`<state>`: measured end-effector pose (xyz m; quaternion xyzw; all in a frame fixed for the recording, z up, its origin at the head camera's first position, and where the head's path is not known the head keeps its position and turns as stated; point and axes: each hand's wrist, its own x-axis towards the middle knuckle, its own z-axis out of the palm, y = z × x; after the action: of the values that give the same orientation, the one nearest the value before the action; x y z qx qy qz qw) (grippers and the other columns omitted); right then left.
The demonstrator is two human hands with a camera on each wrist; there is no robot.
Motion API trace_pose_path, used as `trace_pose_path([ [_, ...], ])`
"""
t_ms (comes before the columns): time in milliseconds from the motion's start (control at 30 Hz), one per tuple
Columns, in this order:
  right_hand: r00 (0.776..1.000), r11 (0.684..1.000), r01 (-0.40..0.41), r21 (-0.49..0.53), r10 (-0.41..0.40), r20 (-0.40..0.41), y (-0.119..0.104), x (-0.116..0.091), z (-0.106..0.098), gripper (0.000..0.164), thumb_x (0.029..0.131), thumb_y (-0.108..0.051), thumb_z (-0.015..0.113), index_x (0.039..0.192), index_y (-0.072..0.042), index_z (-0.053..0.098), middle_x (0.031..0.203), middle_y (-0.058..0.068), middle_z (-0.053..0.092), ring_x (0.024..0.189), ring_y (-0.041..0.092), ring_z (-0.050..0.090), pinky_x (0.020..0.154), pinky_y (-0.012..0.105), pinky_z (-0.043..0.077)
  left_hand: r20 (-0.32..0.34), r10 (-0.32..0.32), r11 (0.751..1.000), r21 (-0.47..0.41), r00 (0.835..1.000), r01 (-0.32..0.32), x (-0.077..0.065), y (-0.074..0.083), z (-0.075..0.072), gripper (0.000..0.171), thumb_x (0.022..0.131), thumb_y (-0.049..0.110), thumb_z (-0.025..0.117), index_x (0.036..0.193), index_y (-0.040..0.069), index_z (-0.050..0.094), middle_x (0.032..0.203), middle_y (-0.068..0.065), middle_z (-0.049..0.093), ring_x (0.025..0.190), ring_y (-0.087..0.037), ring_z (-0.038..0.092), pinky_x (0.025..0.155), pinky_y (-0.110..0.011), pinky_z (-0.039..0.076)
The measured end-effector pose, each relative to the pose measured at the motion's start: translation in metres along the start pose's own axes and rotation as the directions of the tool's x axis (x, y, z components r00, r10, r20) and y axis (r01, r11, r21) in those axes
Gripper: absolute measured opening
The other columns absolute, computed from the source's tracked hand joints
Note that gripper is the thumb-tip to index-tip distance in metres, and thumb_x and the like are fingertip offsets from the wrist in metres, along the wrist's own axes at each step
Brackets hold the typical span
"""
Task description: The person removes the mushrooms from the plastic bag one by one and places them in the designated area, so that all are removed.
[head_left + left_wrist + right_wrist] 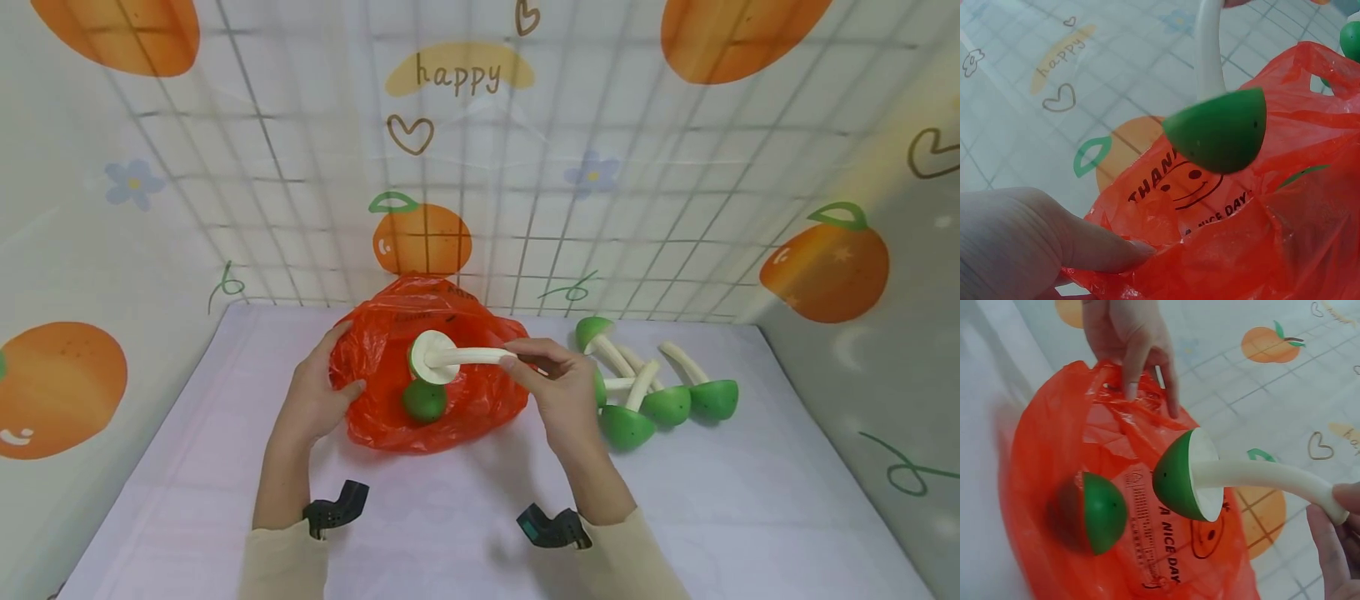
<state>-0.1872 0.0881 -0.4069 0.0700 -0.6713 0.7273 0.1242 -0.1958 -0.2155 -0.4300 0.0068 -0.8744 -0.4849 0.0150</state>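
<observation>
My left hand (317, 398) holds the left rim of a red plastic bag (476, 417), thumb on the inside and fingers outside. The bag's mouth is open. My right hand (564, 398) pinches the stem end of a toy mushroom (432, 343) with a green cap and a long white curved stem. Its cap hangs over the bag's mouth, as the right wrist view also shows with the mushroom (1179, 475) lying sideways. Inside the bag rests another green cap (424, 402); its stem is hidden. Black smiley print shows on the bag in the left wrist view.
Right of the bag lies a pile of several green-capped mushrooms (628, 427), stems crossing. A white cloth (420, 525) covers the table. Behind stands a grid-patterned curtain (487, 175) printed with oranges. A black wrist camera (551, 527) sits on the right wrist, another (337, 507) on the left.
</observation>
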Motion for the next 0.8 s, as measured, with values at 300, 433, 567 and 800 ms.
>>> trace_pose_path([
  [300, 0.995, 0.996, 0.081, 0.038, -0.079, -0.053, -0.014, 0.001, -0.017, 0.02, 0.089, 0.008, 0.078, 0.108, 0.014, 0.074, 0.094, 0.002, 0.078, 0.091, 0.021, 0.073, 0.082, 0.03, 0.063, -0.008, 0.023, 1.0, 0.003, 1.0, -0.023, -0.001, -0.002, -0.001, 0.088, 0.093, -0.002, 0.073, 0.167, 0.019, 0.029, 0.164, -0.013, 0.04, 0.147, -0.04, 0.039, 0.108, -0.06, 0.049],
  [433, 0.991, 0.992, 0.09, 0.093, -0.08, -0.103, -0.019, 0.004, -0.027, 0.02, 0.088, 0.012, 0.077, 0.107, 0.016, 0.074, 0.091, 0.004, 0.078, 0.086, 0.021, 0.072, 0.085, 0.03, 0.063, -0.01, 0.022, 1.0, -0.001, 1.0, -0.022, -0.001, -0.002, -0.001, 0.088, 0.093, -0.003, 0.073, 0.166, 0.019, 0.03, 0.165, -0.013, 0.039, 0.148, -0.04, 0.039, 0.109, -0.06, 0.048],
  [567, 0.987, 0.979, 0.094, 0.181, -0.067, -0.148, -0.023, 0.007, -0.037, 0.02, 0.086, 0.016, 0.076, 0.106, 0.017, 0.074, 0.091, 0.008, 0.077, 0.084, 0.022, 0.072, 0.086, 0.034, 0.063, -0.009, 0.025, 1.0, -0.003, 1.0, -0.025, -0.001, -0.002, -0.001, 0.089, 0.093, -0.003, 0.073, 0.166, 0.019, 0.03, 0.164, -0.013, 0.039, 0.147, -0.04, 0.039, 0.109, -0.059, 0.048],
  [800, 0.971, 0.956, 0.112, 0.273, -0.048, -0.232, -0.028, 0.014, -0.056, 0.019, 0.086, 0.022, 0.071, 0.104, 0.019, 0.072, 0.09, 0.011, 0.078, 0.08, 0.021, 0.073, 0.084, 0.03, 0.063, -0.012, 0.033, 0.999, 0.0, 0.999, -0.033, 0.0, -0.003, 0.0, 0.089, 0.092, -0.004, 0.073, 0.166, 0.018, 0.03, 0.164, -0.013, 0.04, 0.147, -0.04, 0.04, 0.108, -0.059, 0.049],
])
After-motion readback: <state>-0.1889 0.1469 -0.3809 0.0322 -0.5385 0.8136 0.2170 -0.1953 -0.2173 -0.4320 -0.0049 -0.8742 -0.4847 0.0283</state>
